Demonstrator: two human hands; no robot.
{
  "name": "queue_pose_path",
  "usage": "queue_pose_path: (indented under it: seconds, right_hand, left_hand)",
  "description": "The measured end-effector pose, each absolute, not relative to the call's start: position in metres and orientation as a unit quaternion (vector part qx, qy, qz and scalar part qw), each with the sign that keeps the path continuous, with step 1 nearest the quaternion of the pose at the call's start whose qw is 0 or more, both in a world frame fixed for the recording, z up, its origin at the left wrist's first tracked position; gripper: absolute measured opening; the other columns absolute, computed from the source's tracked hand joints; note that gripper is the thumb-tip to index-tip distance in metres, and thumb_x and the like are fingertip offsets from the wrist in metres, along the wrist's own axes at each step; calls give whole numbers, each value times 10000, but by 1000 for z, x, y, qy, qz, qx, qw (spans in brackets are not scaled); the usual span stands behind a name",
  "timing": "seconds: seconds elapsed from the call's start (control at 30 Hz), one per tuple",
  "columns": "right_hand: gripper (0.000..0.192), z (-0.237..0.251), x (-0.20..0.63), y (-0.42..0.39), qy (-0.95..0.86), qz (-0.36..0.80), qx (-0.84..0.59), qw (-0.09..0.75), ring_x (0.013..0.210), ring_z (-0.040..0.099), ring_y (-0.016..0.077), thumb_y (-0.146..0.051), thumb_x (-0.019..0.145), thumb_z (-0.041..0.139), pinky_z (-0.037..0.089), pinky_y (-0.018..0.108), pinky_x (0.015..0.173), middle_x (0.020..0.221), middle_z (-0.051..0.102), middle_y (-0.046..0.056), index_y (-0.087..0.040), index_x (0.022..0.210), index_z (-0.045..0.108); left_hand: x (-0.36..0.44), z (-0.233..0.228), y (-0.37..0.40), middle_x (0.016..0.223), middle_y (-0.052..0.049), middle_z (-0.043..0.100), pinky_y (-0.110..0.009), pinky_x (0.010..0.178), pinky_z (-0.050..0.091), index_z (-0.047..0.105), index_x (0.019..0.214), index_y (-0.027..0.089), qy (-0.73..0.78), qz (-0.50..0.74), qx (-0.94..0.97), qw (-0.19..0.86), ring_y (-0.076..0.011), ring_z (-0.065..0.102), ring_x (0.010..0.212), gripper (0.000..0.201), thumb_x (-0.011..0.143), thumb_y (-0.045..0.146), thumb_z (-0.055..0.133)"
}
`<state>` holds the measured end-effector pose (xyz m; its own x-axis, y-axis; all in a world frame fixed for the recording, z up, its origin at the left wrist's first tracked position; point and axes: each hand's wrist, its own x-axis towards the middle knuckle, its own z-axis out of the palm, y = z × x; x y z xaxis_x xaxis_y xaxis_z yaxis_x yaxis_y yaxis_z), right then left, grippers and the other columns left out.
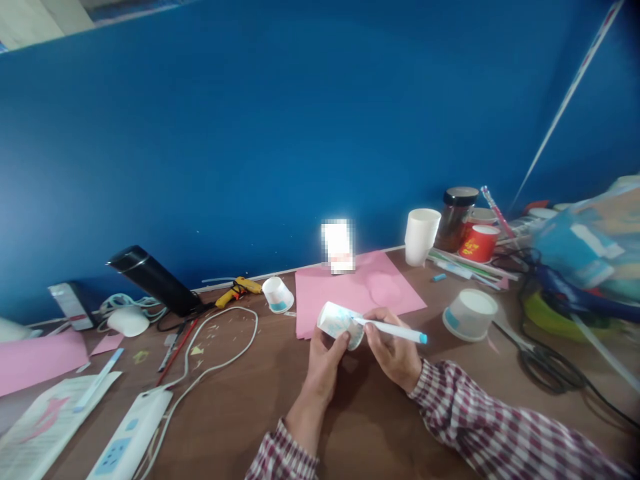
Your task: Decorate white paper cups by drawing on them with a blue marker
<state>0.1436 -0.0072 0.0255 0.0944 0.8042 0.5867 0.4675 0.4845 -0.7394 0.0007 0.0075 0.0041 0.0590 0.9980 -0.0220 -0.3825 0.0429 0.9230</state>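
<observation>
My left hand [325, 363] is wrapped round a white paper cup [336, 319], which lies tilted on its side above the table. Light blue marks cover part of the cup's wall. In my right hand [393, 350] is a white marker pen [395, 329] with a light blue end, its tip at the cup's wall. Beneath and behind the cup lie pink paper sheets [345, 287]. A small blue pen cap [439, 277] rests on the table to the right.
Upside-down cups stand left [278, 295] and right [470, 315]; stacked white cups [423, 237] stand behind. Scissors [545, 367] lie at right. At left are a yellow glue gun [237, 291], black tumbler [155, 280], looping white cable [220, 367] and power strip [133, 437]. A blue wall [280, 133] bounds the table.
</observation>
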Motion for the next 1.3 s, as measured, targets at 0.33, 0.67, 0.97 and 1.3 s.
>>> queue_pose_path:
  seconds: [0.33,0.67,0.97,1.3]
  right_hand:
    - [69,26,144,-8,-654,160,-485,558,658,597,154,-237,875,500,502,258,620,752,621,21,-193,908,543]
    - [76,29,143,-8,-658,160,-485,553,661,600,159,-249,884,488,496,263,624,745,619,27,-194,892,539]
    - [94,31,144,-7,-653,168,-493,550,657,598,159,-260,891,477,487,256,606,730,619,28,-190,879,539]
    - [85,29,144,-7,-653,173,-489,553,606,575,138,-254,885,485,470,236,575,707,598,11,-190,874,540]
  left_hand:
    - [1,5,7,1009,-105,682,-354,872,467,582,1077,136,386,560,411,607,-224,637,925,430,710,303,729]
    - [0,7,7,1015,-112,687,-356,868,472,580,1064,133,391,558,411,606,-239,642,938,445,695,325,739]
    - [1,13,5,1028,-128,687,-381,893,456,600,1075,125,393,558,404,609,-264,639,965,507,656,357,765]
    - [0,6,7,1017,-112,687,-344,867,470,585,1073,129,396,560,412,600,-231,639,932,450,697,323,737]
